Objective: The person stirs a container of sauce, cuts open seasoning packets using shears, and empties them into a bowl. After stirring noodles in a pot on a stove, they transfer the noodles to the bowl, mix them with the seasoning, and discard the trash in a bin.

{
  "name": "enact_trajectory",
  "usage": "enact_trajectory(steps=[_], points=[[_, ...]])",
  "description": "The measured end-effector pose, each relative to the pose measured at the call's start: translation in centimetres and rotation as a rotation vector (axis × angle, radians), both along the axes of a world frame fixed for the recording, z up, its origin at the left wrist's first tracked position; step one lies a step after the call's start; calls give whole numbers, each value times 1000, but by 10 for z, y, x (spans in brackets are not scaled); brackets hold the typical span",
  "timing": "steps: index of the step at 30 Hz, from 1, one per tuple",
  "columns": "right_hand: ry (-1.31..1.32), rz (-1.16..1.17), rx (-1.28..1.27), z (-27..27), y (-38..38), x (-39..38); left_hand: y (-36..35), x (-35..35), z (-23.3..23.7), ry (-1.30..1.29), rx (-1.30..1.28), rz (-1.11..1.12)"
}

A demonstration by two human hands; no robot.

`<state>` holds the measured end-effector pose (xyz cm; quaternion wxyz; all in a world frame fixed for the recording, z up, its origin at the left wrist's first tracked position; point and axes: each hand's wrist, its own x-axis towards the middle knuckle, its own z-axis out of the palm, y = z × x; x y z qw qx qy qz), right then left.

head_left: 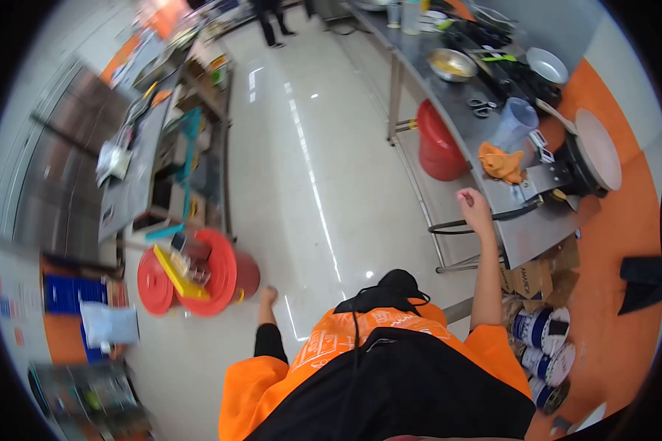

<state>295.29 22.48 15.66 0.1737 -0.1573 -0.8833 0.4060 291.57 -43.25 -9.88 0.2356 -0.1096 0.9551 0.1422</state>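
Note:
My right hand (475, 209) hangs beside the near edge of the right steel table (438, 81), its fingers loosely curled with nothing visible in them. Nearest to it are an orange cloth (501, 163) on the tabletop and a black hose (460, 229) by the table's end. My left hand (269, 295) is low at my side, just right of the red lidded bins (246, 278). It is small and blurred, so its fingers do not show clearly. On the bin lids lie a yellow tray-like piece (176, 273) and a clear container (193, 270).
Pale, shiny floor (287, 162) runs between the tables. A red bucket (439, 147) stands under the right table, which holds a metal bowl (451, 65), scissors (482, 108), a clear jug (517, 116) and pans (598, 151). Cans (541, 329) stand at right; a person (268, 20) is far ahead.

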Motion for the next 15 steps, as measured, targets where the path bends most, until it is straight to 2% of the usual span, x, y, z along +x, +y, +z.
enact_trajectory(steps=[1, 3, 4, 5, 6, 8, 10, 12, 15], points=[[1, -44, -34, 13, 12, -14, 26, -73, 16, 245, 199, 106], [84, -184, 36, 31, 35, -50, 78, -219, 37, 248, 517, 12], [109, -245, 90, 28, 52, -70, 116, -271, 62, 307, 665, -72], [78, -296, 47, 30, 60, -85, 168, -301, 106, 309, 750, -66], [71, -346, 10, 39, 70, -111, 228, -323, 149, 330, 845, -63], [74, -431, 28, 54, 104, -170, 309, -369, 176, 222, 979, -209], [58, -519, 101, 51, 136, -225, 393, -383, 203, 26, 1090, -267], [-28, -596, 131, 55, 164, -277, 461, -397, 214, -217, 1110, -431], [-174, -692, 144, 49, 190, -336, 532, -425, 229, -359, 1043, -607]])
